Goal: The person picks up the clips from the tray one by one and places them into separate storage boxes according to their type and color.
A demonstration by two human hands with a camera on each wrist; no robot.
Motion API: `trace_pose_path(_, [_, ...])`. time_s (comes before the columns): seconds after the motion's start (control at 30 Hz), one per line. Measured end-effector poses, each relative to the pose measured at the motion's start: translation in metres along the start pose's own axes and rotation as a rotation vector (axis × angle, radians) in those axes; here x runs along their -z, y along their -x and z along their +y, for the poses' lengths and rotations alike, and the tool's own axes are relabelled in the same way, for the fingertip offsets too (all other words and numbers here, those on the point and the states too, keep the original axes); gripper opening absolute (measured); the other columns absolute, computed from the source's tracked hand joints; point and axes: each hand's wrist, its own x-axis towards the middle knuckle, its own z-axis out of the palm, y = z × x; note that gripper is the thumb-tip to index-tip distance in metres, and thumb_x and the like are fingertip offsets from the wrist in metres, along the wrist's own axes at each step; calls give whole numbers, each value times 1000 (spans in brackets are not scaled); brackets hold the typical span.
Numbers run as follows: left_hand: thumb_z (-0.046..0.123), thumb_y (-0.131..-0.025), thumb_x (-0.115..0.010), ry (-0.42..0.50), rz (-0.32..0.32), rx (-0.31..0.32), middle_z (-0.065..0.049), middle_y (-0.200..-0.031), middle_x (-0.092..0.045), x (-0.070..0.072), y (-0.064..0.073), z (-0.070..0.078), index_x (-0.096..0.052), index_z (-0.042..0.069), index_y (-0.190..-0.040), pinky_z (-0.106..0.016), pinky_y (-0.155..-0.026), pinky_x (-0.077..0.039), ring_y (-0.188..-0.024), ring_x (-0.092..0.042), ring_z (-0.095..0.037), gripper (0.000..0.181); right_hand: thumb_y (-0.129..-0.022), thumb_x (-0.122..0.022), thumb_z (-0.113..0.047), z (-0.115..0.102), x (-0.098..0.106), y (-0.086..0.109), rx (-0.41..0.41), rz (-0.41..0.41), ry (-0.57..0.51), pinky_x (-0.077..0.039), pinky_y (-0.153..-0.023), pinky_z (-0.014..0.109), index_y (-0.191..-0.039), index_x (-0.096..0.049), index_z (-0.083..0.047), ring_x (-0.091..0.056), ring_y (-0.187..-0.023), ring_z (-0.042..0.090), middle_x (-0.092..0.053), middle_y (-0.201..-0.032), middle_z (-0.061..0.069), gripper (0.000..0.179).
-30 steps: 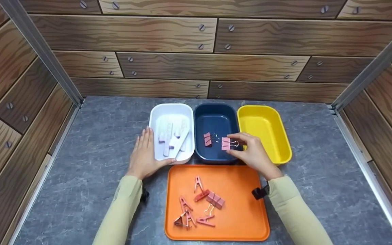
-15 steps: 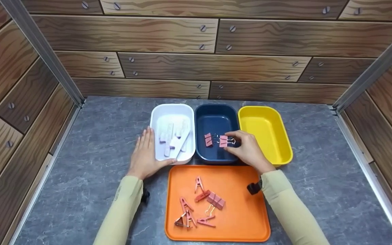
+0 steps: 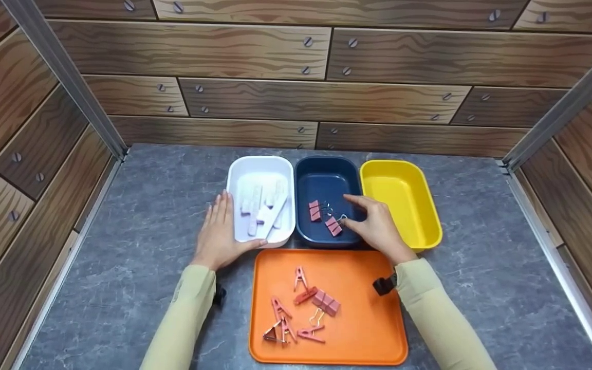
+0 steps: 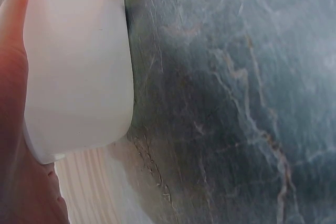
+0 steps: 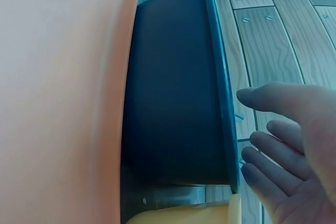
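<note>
In the head view my right hand (image 3: 375, 223) is over the dark blue bin (image 3: 327, 180), thumb and fingers spread apart with nothing between them. Just left of its thumb a pink binder clip (image 3: 333, 226) lies in the bin, beside another pink binder clip (image 3: 315, 211). My left hand (image 3: 219, 234) rests against the left side and near corner of the white bin (image 3: 260, 167), fingers straight. That bin holds several pale lilac-white pieces (image 3: 270, 210) whose kind I cannot tell. The left wrist view shows the white bin's wall (image 4: 79, 66) beside the hand.
A yellow bin (image 3: 404, 200) stands at the right of the row. Nearer, an orange tray (image 3: 363, 318) bears several pink clothespins (image 3: 300, 277), a red clip (image 3: 305, 295), a pink binder clip (image 3: 326, 302) and another binder clip (image 3: 271, 334) on its side. Wood-patterned walls enclose the table.
My right hand moved slightly left, then let go of the pink binder clip, which now lies tilted in the dark blue bin. The left hand stays on the white bin.
</note>
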Motion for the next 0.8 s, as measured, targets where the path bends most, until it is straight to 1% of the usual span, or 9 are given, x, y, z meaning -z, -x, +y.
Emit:
trace_pose_path(0.1, [93, -69, -58, -1, -4, 0, -20, -168, -2, 0, 0, 0, -4, -3, -161, -42, -124, -1, -154, -2, -32, 143, -86, -83, -11, -1, 2, 2, 26, 18, -19, -41, -111, 53, -140, -63, -9, -53, -131, 36, -59, -141, 16, 57])
trace_pose_path(0.27, [92, -70, -58, 6, -1, -11, -20, -168, -2, 1, 1, 0, -5, -4, -160, -40, -124, 1, -154, -2, -32, 142, -86, -84, -11, -4, 5, 7, 39, 35, -44, -46, -106, 51, -139, -64, -10, -55, -128, 34, -60, -140, 15, 57])
trace_pose_path(0.47, [92, -70, -57, 8, -6, -13, -20, -168, -2, 2, 1, 0, -5, -4, -160, -39, -124, 2, -154, 0, -31, 142, -86, -85, -13, -8, 9, 11, 63, 55, -56, -46, -107, 52, -138, -66, -8, -56, -127, 34, -62, -138, 14, 55])
trace_pose_path(0.8, [94, -69, -55, 7, -18, 3, -18, -168, -1, 2, 1, 1, -3, -2, -161, -39, -124, 1, -154, 1, -30, 143, -84, -86, -14, -14, 12, 24, 102, 66, -48, -47, -105, 52, -137, -67, -11, -58, -126, 33, -64, -136, 12, 56])
